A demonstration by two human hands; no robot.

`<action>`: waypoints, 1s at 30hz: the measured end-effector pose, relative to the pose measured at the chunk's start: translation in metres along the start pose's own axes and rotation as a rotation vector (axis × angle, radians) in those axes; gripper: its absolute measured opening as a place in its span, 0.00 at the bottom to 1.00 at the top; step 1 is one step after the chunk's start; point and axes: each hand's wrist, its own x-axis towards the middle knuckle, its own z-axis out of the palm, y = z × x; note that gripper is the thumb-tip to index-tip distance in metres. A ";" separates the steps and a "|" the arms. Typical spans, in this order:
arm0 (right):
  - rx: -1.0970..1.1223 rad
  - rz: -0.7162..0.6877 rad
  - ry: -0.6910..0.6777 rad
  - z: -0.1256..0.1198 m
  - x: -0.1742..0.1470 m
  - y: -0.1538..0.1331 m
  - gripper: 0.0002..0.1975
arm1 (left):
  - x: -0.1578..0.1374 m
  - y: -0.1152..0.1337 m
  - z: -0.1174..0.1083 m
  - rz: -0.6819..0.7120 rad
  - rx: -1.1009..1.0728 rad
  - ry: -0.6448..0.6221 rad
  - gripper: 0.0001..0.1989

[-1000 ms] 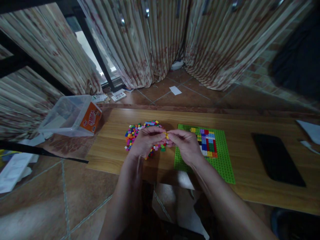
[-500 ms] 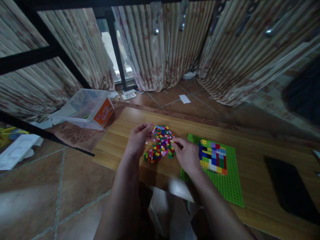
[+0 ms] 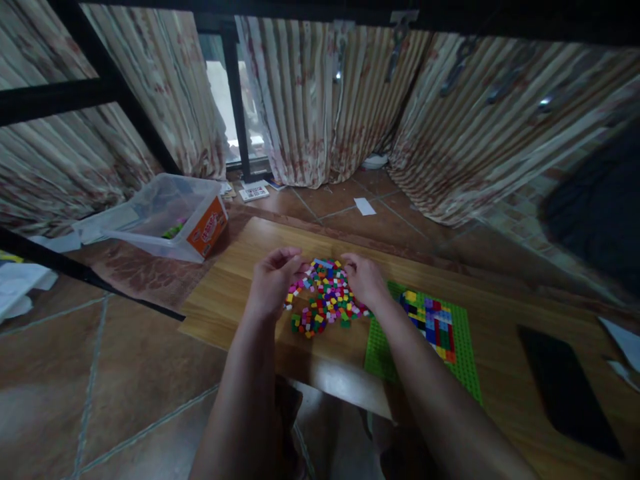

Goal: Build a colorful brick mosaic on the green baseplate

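Observation:
A pile of small multicoloured toy bricks [image 3: 327, 293] lies on the wooden table [image 3: 215, 287] between my two hands. My left hand [image 3: 270, 280] is at the pile's left edge, thumb and fingertips drawn together; whatever they hold is too small to make out. At the far right edge of the pile is my right hand [image 3: 366, 277], its fingers curled in over the bricks and their tips partly hidden. Under my right forearm lies a green baseplate [image 3: 467, 340] carrying a patchwork of joined bricks [image 3: 440, 327], partly covered by the arm.
A clear plastic bin [image 3: 155, 200] with an orange label stands on the floor beyond the table's left end, a few bricks inside. A dark flat object [image 3: 567, 387] lies at the table's right. Curtains [image 3: 310, 113] hang behind. A black metal frame [image 3: 135, 133] crosses the left.
My right hand has moved to the far side of the pile, its fingers curling in. The bricks are spread wider, with more beside my left hand. The camera view has shifted slightly.

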 end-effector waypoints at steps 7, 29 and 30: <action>-0.160 -0.085 -0.217 -0.003 0.028 -0.005 0.16 | 0.003 0.002 -0.006 0.007 0.056 0.021 0.17; 0.331 0.243 0.410 -0.112 -0.091 0.070 0.13 | -0.012 -0.028 0.049 -0.014 0.232 -0.149 0.13; 0.335 0.296 0.429 -0.114 -0.097 0.083 0.14 | -0.015 -0.033 0.056 -0.015 0.255 -0.178 0.12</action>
